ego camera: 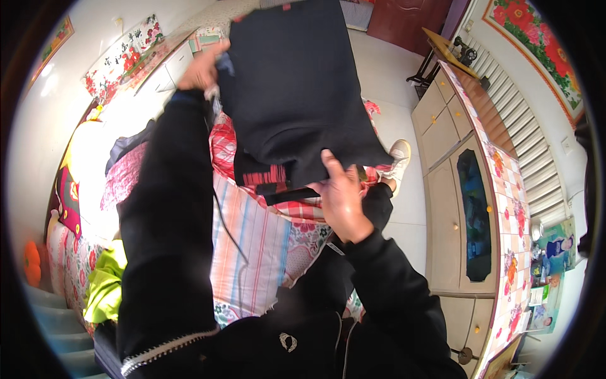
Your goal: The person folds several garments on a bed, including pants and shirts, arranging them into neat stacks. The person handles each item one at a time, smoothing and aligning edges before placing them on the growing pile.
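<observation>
A folded black fabric garment (293, 71) is spread out before me above the bed, with a few small red marks along its far edge. At its far left edge is my left hand (203, 66), slightly blurred, gripping the cloth with its fingertips partly hidden. My right hand (344, 203) pinches the near edge, thumb on top and the other fingers largely out of sight. Beside it, a red striped patch (264, 176) shows on the dark cloth. Red checked cloth (303, 211) lies underneath.
A striped sheet (251, 237) covers part of the bed. Pink fabric (125, 173) and a lime-green cloth (106, 282) lie at left. Cream cabinets (442, 213) line the right side, with a sewing machine (464, 51) farther back. My shoe (401, 158) rests on the tiled floor.
</observation>
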The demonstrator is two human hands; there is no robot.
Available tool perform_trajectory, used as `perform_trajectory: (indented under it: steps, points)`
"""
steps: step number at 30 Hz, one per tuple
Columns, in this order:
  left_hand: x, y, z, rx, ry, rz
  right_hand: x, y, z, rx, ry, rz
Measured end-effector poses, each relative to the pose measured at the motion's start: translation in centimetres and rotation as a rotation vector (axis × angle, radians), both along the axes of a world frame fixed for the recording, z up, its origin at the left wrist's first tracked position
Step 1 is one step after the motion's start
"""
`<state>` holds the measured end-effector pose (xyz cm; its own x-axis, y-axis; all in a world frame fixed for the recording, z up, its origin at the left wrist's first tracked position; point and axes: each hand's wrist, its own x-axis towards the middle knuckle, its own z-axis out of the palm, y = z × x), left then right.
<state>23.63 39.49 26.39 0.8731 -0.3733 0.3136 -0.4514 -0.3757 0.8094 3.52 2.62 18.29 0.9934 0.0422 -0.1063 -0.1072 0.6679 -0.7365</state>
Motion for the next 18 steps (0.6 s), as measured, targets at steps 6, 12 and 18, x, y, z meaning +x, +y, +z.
perform_trajectory:
  steps: [6,12,18]
  points:
    - [-8.2,-6.5,-20.5,-0.829,0.795,0.167,5.8,1.9,-12.7,-0.171,0.209,0.011]
    - [-18.7,-8.4,-25.1,-1.047,0.935,0.448,5.9,1.2,-12.6,-0.155,0.225,0.031]
    - [-26.8,-10.0,-28.0,-0.866,1.015,0.488,6.0,0.0,-10.9,-0.376,0.025,-0.118]
